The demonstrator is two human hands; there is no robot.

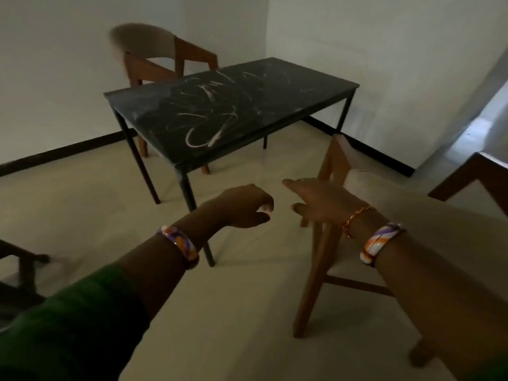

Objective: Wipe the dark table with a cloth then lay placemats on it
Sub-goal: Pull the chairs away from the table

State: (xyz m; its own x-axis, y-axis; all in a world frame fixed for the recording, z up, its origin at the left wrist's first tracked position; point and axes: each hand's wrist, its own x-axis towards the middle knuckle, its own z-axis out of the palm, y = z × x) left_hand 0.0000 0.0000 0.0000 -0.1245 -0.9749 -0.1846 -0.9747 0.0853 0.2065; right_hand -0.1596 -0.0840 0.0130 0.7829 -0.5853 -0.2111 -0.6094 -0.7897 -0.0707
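Our left hand [247,206] hung loosely curled, our right hand [321,199] flat, both empty (no cloth visible); we risked bumping the near chair [327,243] approaching the dark table [247,105].

- Your left hand [248,206] hangs in the air before the dark table's [236,111] near corner, fingers loosely curled and holding nothing
- Your right hand [320,199] reaches forward with straight fingers, beside the top of the near wooden chair [334,215]; contact cannot be told
- The table's marbled top bears pale streaks toward its near edge
- A second chair [154,56] stands at the table's far left corner
- Each wrist wears a patterned bangle, the left sleeve [68,325] is green
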